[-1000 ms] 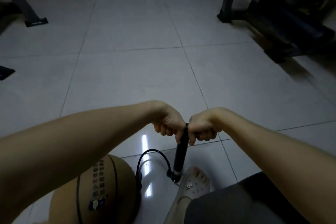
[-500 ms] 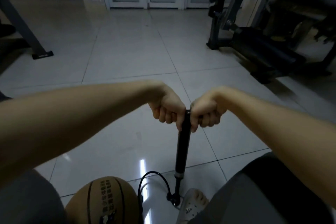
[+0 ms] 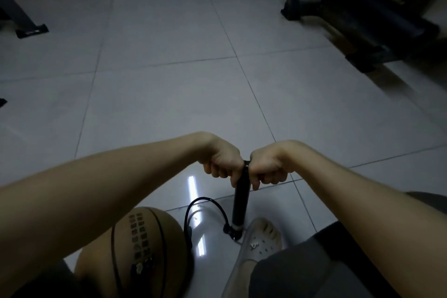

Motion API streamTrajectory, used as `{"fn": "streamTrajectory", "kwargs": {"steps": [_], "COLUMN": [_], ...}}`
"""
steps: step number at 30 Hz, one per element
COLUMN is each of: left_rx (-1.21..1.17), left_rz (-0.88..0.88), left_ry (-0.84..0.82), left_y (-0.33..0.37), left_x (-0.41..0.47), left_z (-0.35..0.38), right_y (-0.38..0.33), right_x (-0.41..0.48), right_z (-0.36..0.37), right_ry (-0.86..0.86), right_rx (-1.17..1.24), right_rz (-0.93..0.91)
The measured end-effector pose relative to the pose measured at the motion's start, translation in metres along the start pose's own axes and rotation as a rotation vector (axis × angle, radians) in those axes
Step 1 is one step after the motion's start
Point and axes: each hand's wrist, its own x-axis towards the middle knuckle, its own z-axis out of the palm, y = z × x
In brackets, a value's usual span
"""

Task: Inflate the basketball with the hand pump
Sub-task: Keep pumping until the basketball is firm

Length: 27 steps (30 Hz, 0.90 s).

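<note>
Left hand (image 3: 223,164): grip fully closed, fingers curled round the handle's left half.
Right hand (image 3: 268,168): same on the right half, likely so both arms pressed evenly.
Hand pump (image 3: 240,203): upright on the floor (image 3: 169,104), a sandalled foot (image 3: 260,242) at its base, seemingly steadying it.
Basketball (image 3: 145,249): on the floor just left of the pump, joined by the looping hose (image 3: 203,198).

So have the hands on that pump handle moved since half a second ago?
Yes, down. The left hand and right hand have pushed the pump's barrel onto its base beside the sandal; earlier a thin rod showed between them.
</note>
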Motion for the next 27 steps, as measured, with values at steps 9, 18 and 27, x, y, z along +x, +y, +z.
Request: {"fn": "streamTrajectory", "kwargs": {"steps": [9,18,27], "left_rx": [0.048,0.049,0.033], "left_rz": [-0.05,0.016,0.057], "left_ry": [-0.011,0.109,0.137], "left_y": [0.011,0.049,0.02], "left_x": [-0.028,-0.159,-0.056], "left_z": [0.004,-0.067,-0.007], "right_y": [-0.006,-0.046,-0.011], "right_x": [-0.025,-0.153,-0.057], "right_z": [-0.001,-0.076,-0.013], "right_ry": [-0.053,0.058,0.06], "right_rx": [-0.04,-0.038,-0.037], "right_rz": [0.027,-0.027,-0.012]}}
